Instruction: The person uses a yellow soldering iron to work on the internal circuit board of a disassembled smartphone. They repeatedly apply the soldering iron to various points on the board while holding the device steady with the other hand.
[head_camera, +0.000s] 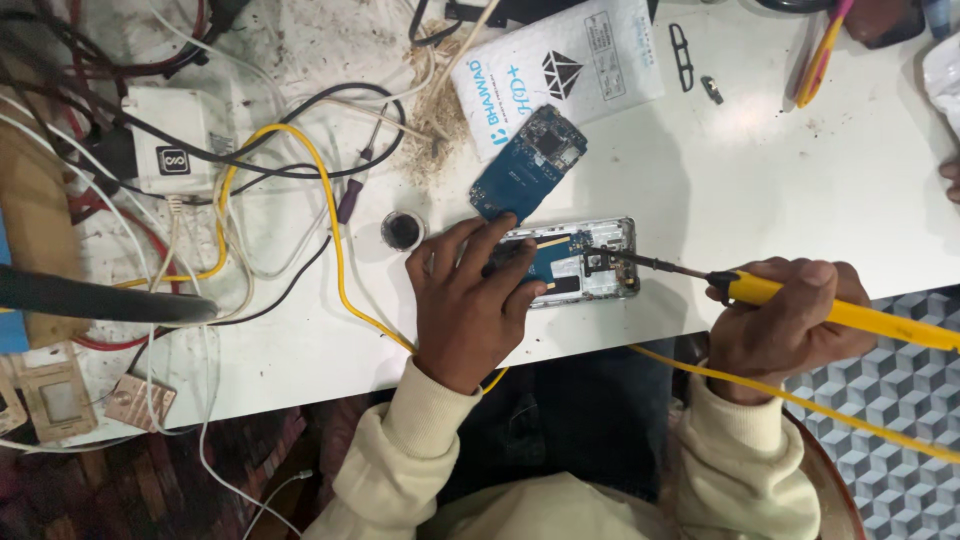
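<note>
An opened phone (590, 262) lies on the white table (760, 180) with its inner parts exposed. My left hand (468, 300) rests flat on the phone's left end and holds it down. My right hand (790, 318) grips a yellow soldering iron (830, 308); its dark tip touches the phone's right part. A blue circuit board (528, 162) lies just behind the phone, apart from both hands.
A small dark round pot (403, 230) stands left of my left hand. A white packet (570, 62) lies at the back. A white box-shaped unit (170, 140) and tangled cables, one yellow (330, 220), fill the left. A dark tube (100, 298) juts in from the left edge.
</note>
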